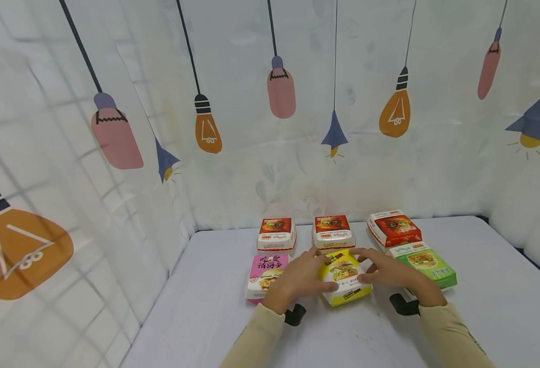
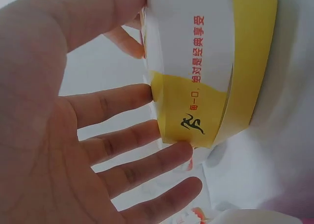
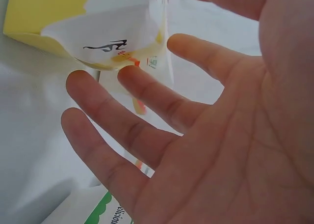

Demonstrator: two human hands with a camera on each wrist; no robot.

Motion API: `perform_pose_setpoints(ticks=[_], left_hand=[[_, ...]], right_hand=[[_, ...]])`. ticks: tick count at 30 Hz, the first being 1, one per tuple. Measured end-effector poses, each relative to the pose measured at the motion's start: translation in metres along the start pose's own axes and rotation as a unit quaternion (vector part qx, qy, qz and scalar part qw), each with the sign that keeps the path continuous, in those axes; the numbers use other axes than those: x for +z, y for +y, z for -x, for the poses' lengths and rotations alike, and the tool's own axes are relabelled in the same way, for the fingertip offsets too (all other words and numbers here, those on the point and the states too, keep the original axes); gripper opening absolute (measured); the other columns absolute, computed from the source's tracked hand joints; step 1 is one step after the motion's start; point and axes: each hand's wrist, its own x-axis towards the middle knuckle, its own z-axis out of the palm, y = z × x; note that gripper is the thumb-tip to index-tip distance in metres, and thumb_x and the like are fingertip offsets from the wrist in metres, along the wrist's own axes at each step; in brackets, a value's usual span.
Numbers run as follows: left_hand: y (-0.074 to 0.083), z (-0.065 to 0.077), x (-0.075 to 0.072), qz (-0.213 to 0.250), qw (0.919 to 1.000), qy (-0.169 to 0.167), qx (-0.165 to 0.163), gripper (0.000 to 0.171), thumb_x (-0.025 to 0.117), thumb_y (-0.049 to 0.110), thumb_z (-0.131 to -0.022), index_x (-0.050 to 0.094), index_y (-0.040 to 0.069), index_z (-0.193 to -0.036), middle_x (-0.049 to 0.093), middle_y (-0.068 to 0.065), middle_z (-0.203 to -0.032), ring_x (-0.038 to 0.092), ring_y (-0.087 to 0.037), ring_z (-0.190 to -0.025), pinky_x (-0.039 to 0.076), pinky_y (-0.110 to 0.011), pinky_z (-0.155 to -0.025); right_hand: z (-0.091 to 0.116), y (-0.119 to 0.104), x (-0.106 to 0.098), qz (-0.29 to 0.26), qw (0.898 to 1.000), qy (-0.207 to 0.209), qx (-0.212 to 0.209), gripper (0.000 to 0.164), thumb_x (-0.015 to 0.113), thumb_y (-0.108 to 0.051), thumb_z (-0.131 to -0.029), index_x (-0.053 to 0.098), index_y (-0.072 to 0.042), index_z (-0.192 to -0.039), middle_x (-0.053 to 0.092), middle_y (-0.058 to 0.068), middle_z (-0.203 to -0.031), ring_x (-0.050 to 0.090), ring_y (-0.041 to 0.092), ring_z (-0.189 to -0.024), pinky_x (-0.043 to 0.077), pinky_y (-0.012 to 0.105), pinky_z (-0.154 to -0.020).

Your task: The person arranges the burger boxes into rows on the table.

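Note:
A yellow and white burger box with a burger picture on its lid sits between both hands near the middle of the table. My left hand is at its left side; in the left wrist view, the thumb and some fingertips meet the box, while the fingers stay fairly straight and spread. On the opposite side is my right hand, its thumb near the box's right edge. Seen from the right wrist, the fingers are extended and spread beside the box, and whether each fingertip touches is unclear.
Left of the yellow box lies a pink burger box, partly behind my left hand. Two red and white boxes, one left and one centre, stand behind. A red box and a green box are at right. A printed curtain borders the table.

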Motion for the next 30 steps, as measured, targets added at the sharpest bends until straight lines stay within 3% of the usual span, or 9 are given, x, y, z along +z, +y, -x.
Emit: perform_pose_setpoints(ticks=[12,20,30], left_hand=[[-0.001,0.0007,0.0007,0.006,0.9998,-0.006,0.015,0.07,0.074,0.059,-0.086,0.057,0.027,-0.146,0.048,0.004,-0.153,0.053,-0.015,-0.131,0.05,-0.039,-0.108],[-0.0026,0.0004,0.0004,0.025,0.9993,-0.023,0.017,0.069,0.074,0.052,-0.088,0.053,0.029,-0.149,0.047,0.005,-0.153,0.053,-0.016,-0.132,0.049,-0.039,-0.109],[-0.005,0.0,0.0006,0.042,0.9983,-0.036,0.018,0.069,0.074,0.049,-0.089,0.05,0.031,-0.152,0.042,0.006,-0.157,0.052,-0.015,-0.132,0.048,-0.039,-0.11]], right_hand=[[0.0021,-0.0021,0.0004,0.002,1.0,-0.003,-0.007,0.074,0.077,-0.035,-0.09,0.044,-0.017,-0.153,0.05,0.021,-0.147,0.062,0.024,-0.108,0.057,0.048,-0.085],[0.0022,-0.0025,-0.0001,-0.003,1.0,-0.002,-0.014,0.067,0.077,-0.035,-0.091,0.046,-0.015,-0.147,0.057,0.02,-0.136,0.063,0.025,-0.107,0.057,0.048,-0.086],[0.0008,-0.0026,-0.0004,0.0,1.0,-0.001,0.001,0.073,0.08,-0.037,-0.087,0.046,-0.018,-0.148,0.059,0.013,-0.128,0.063,0.023,-0.104,0.057,0.046,-0.084]])
